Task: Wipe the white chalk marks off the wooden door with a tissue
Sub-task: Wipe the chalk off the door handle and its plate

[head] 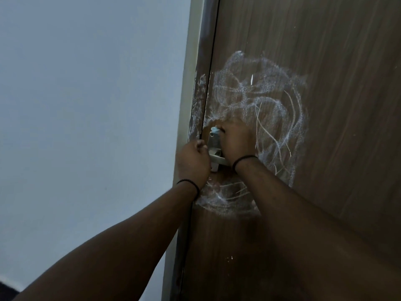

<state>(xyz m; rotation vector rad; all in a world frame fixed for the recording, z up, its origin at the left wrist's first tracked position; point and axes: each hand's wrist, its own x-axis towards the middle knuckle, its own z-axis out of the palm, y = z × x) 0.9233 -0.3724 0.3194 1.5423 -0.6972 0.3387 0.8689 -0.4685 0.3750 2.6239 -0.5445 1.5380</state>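
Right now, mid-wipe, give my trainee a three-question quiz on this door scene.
1. True or false: the chalk marks stay on the door alone and never reach the frame.
2. Which hand pinches the tissue? A) left hand B) right hand
3. Fill in: the left hand curls round the metal ____.

Key:
1. False; chalk also smears the frame left of the gap.
2. B; the tissue shows at its fingertips, above the handle plate.
3. Handle.
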